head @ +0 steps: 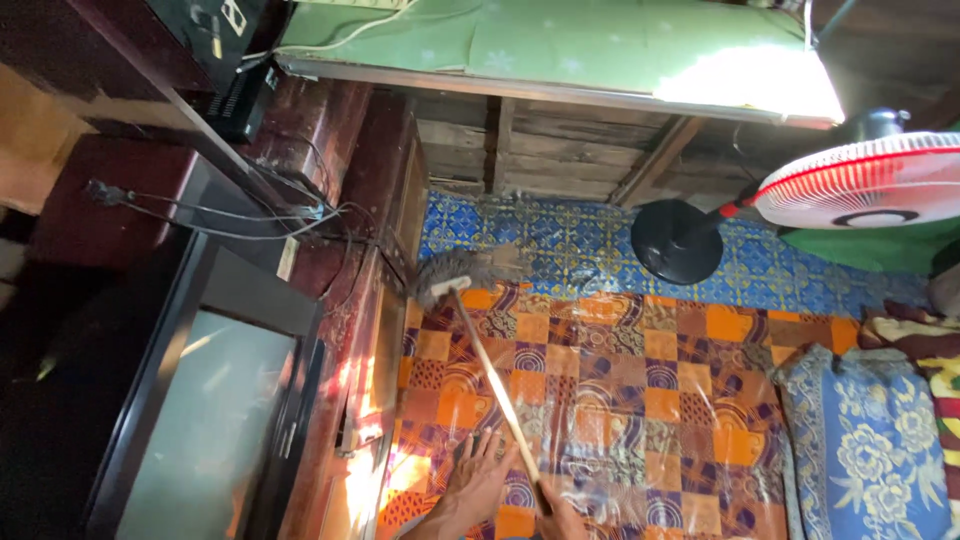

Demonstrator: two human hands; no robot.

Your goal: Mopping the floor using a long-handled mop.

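Broom [478,330], probably light and stiff, best held low on its stick, reaches its bristles to the far-left floor by the cabinet [385,250], gripped in our right hand [560,520], while our left hand [480,480] hovers splayed over the orange mat [640,400].

Broom [470,300] between cabinet [370,300] and fan [800,200]

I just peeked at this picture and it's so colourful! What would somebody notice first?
Probably the bright orange and purple patterned floor mat in the middle, with a long broom lying across it, its bristles up by the dark wooden cabinet. At the bottom, the left hand is spread flat on the mat while the right hand holds the broomstick. At the right sits a red and white fan over blue patterned floor.
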